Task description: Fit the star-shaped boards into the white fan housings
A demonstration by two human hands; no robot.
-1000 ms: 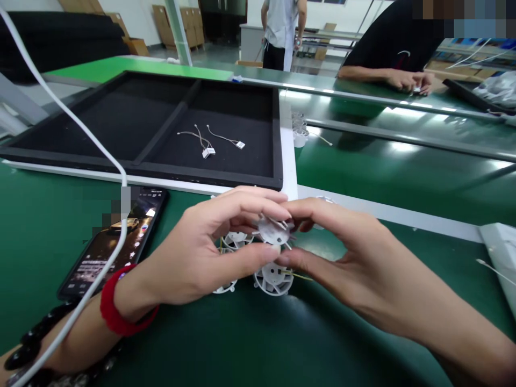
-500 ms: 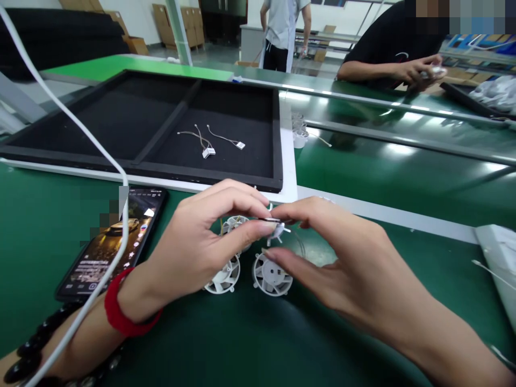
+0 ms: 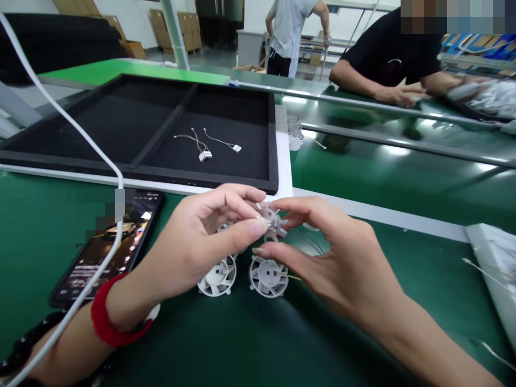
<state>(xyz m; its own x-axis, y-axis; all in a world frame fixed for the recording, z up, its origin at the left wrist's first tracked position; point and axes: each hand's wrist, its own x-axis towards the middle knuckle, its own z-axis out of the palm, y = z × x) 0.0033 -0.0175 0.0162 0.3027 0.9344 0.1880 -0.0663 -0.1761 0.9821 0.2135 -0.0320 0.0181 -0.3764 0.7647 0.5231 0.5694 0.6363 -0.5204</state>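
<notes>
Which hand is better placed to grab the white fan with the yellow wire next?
Probably the right hand: though both hands meet at the small bladed piece, the right thumb overlaps that white fan in this view; the left hand sits farther left.

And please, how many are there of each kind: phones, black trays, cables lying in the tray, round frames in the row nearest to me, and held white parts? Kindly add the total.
Phone: 1
Black tray: 1
Cables in the tray: 3
Front-row frames: 2
Held white part: 1
Total: 8
</notes>
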